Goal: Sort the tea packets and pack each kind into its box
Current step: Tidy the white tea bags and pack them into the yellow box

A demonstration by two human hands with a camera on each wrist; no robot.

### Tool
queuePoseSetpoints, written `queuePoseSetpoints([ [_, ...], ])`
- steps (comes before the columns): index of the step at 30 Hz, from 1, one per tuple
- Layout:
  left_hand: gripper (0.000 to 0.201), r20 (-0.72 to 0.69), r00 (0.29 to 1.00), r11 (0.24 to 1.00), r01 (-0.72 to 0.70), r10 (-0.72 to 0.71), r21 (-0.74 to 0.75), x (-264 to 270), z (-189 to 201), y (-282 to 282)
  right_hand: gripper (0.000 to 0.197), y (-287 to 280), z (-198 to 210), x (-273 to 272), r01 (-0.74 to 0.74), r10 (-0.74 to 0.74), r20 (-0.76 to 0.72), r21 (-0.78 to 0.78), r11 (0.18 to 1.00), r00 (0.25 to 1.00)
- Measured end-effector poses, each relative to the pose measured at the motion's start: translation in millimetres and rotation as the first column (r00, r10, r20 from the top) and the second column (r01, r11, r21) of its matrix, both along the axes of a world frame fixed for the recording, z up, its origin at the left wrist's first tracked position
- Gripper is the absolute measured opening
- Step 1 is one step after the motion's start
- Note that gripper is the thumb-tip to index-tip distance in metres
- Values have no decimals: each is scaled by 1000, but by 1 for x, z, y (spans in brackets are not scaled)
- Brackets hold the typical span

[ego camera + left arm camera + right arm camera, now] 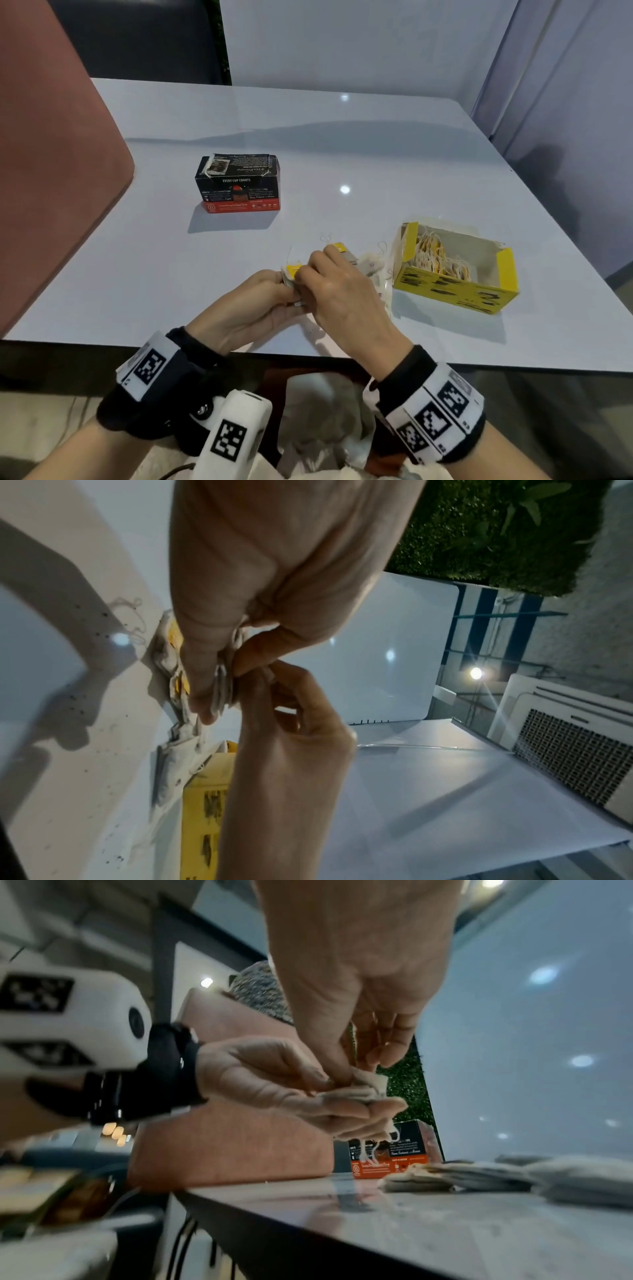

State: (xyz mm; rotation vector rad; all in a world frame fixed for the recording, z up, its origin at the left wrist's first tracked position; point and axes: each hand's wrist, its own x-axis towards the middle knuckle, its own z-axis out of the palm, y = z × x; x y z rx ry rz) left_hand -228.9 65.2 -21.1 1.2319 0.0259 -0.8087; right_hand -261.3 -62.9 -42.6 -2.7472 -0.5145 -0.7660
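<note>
From above, my left hand (253,301) cups a small stack of tea packets (291,274) above the counter (342,154), beside the open yellow box (455,274); the black box (238,183) sits well apart. At the left wrist, my fingers (205,669) curl round the stack. At the right wrist, my right hand (359,988) pinches the top packet (strings dangling).

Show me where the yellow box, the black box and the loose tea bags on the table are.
yellow box (455,295): head view, front wall.
black box (238,192): head view, front face.
loose tea bags (371,265): head view, topmost bag.
</note>
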Motion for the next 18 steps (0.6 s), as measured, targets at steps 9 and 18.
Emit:
queuePoseSetpoints([
  [9, 31, -52, 999, 1000, 5, -6, -25, 0, -3, -1, 7, 0, -8, -5, -53, 64, -120, 92, 994, 991],
  [18, 22, -143, 980, 985, -149, 136, -87, 7, -7, 10, 21, -39, 12, -13, 183, -108, -294, 241, 953, 950],
])
